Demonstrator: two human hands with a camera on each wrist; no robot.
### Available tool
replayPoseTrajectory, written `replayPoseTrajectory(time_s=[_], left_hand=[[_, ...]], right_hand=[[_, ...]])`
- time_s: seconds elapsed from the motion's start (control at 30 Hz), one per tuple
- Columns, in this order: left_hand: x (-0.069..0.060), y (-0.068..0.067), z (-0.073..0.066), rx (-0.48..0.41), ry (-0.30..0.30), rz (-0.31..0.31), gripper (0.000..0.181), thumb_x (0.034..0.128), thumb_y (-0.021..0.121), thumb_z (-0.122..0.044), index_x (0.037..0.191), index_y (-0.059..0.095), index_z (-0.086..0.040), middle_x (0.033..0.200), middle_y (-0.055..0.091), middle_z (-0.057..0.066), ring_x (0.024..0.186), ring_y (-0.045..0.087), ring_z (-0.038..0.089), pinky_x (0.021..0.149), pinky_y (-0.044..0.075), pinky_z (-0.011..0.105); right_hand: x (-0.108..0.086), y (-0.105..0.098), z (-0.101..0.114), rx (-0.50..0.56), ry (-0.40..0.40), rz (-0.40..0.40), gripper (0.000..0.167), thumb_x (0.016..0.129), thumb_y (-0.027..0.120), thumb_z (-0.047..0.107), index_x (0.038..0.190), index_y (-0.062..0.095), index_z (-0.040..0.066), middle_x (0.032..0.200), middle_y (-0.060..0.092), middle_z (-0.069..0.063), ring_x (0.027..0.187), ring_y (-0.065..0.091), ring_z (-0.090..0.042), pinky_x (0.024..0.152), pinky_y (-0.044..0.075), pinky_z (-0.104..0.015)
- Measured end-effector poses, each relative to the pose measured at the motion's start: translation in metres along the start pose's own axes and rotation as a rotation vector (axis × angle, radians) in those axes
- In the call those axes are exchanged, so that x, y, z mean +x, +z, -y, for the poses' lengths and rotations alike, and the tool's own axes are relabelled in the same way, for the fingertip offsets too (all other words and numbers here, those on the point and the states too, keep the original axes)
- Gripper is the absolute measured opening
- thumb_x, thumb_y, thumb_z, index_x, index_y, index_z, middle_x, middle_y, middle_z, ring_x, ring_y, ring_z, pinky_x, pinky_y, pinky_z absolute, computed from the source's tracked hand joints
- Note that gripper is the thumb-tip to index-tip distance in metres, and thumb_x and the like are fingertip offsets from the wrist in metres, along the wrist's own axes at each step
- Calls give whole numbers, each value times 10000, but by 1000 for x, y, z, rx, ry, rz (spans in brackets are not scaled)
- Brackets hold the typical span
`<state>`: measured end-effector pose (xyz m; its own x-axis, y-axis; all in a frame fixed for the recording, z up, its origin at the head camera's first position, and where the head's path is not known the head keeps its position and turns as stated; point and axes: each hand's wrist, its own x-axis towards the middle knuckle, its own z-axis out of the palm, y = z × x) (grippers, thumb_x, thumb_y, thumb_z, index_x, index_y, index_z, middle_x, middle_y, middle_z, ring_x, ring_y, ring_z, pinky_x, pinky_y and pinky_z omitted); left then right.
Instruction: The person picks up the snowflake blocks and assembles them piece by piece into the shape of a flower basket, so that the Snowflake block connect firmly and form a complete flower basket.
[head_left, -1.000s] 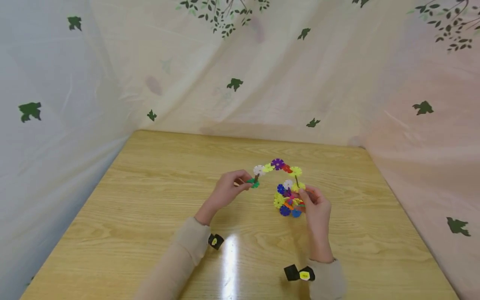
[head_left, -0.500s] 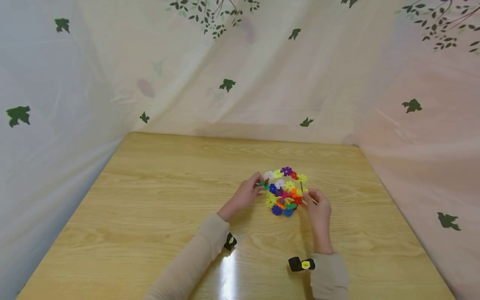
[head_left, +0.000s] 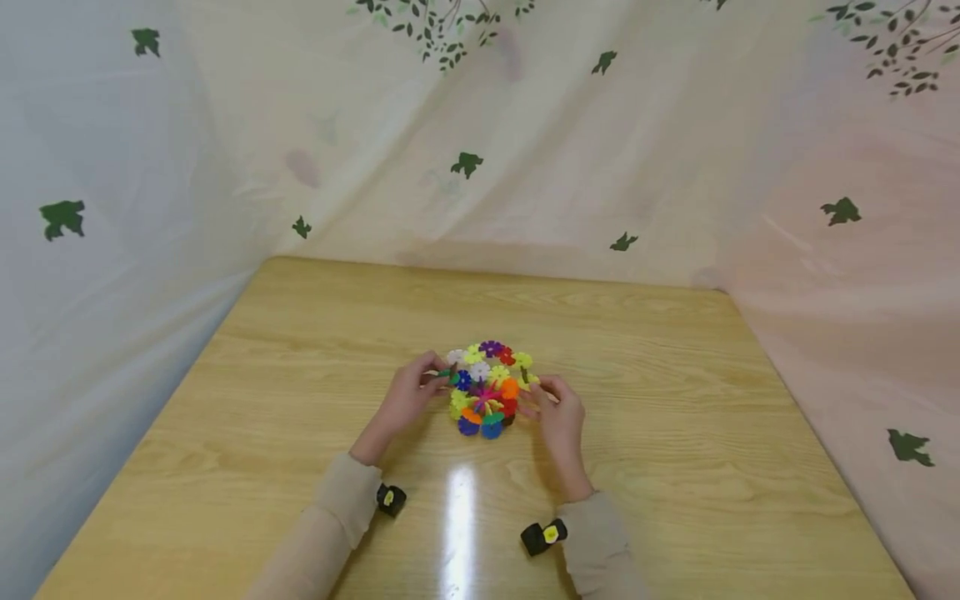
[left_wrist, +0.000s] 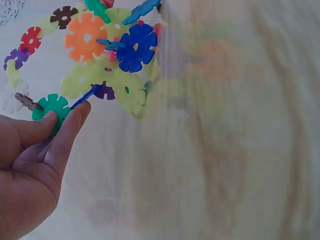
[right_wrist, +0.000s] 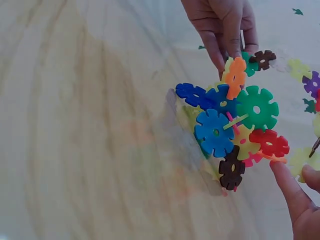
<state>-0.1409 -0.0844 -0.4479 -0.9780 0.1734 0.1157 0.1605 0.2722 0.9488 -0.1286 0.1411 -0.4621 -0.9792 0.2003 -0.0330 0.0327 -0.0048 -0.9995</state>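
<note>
A basket-like build of interlocking plastic snowflake discs (head_left: 487, 404) stands on the table in many colours. Over its far side curves a chain of discs (head_left: 491, 348), running white, yellow, purple, red and yellow. My left hand (head_left: 405, 396) pinches a green disc (left_wrist: 51, 109) at the chain's left end, close against a blue disc edge (left_wrist: 86, 97) of the build. On the other side, my right hand (head_left: 562, 417) pinches a yellow disc (right_wrist: 302, 160) at the chain's right end. Its index fingertip touches the build beside a red disc (right_wrist: 270, 144).
The wood-grain table (head_left: 285, 483) reaches back to a pale cloth backdrop (head_left: 375, 150) printed with leaves and birds. Black wrist devices sit at the left cuff (head_left: 391, 499) and right cuff (head_left: 543, 536). A bright reflection lies on the front of the table.
My left hand has brought the chain's green end in against the build's left side. Both hands and the whole build have since shifted to the left.
</note>
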Motion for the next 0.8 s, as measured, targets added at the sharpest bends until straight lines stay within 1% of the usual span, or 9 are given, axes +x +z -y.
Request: replayPoseTrajectory(time_s=[0.03,0.1,0.17,0.27,0.4,0.47,0.57,0.67,0.8], left_hand=[[-1,-3,0,-8,-5,-1,41,942,507,99,973,532,88,1074,608,281,921,683,372,798,624,384],[-3,-7,1,5,11,-1,40,938,511,103,972,531,96,1049,608,287,901,690,376,793,624,396],[-5,-10,2,9,23,6,44,937,512,105,977,531,100,1043,608,294,903,693,387,795,622,404],[-7,-12,2,-20,16,8,51,926,514,123,973,532,116,1055,605,315,925,685,420,810,616,420],[-10,-13,3,-50,7,6,41,904,524,154,940,520,134,1051,599,347,933,674,449,814,613,434],[-10,-14,3,-46,5,-1,40,897,535,155,915,519,124,1045,606,345,926,677,444,805,617,433],[-11,-15,2,-22,4,-6,55,892,555,143,896,526,97,1052,617,323,925,686,419,792,624,416],[-11,-18,2,-5,-2,5,42,904,545,130,916,546,90,1068,622,310,940,689,398,800,624,408],[-13,-25,1,-32,-48,25,73,928,506,123,965,568,108,1103,617,310,960,683,381,822,615,429]], right_hand=[[-1,3,-1,5,-5,4,175,952,574,21,1023,602,-137,1035,622,-236,813,733,-237,680,632,-342],[-2,8,-3,12,-10,3,167,948,579,16,1010,610,-136,1011,632,-218,770,723,-175,664,633,-338],[-3,10,-4,6,-22,1,163,943,586,13,1004,615,-136,990,640,-206,753,713,-145,653,633,-335],[-3,11,-4,11,-13,18,151,942,583,4,1010,615,-127,957,647,-153,758,707,-133,658,634,-337],[-2,8,-5,15,12,85,161,944,569,-14,1049,605,-131,927,654,-117,791,698,-163,682,636,-361],[-1,6,-5,-25,9,129,170,946,560,-24,1070,609,-130,943,667,-157,815,707,-204,683,634,-366],[0,5,-5,-123,-7,177,184,946,555,-28,1091,628,-115,1002,676,-233,852,719,-280,661,631,-350],[-2,6,-4,-230,-28,195,178,942,570,-16,1080,658,-87,1024,685,-262,876,722,-325,627,629,-320],[-5,7,1,-332,-69,196,148,926,606,3,1031,689,-61,951,711,-247,828,724,-326,588,625,-298]])
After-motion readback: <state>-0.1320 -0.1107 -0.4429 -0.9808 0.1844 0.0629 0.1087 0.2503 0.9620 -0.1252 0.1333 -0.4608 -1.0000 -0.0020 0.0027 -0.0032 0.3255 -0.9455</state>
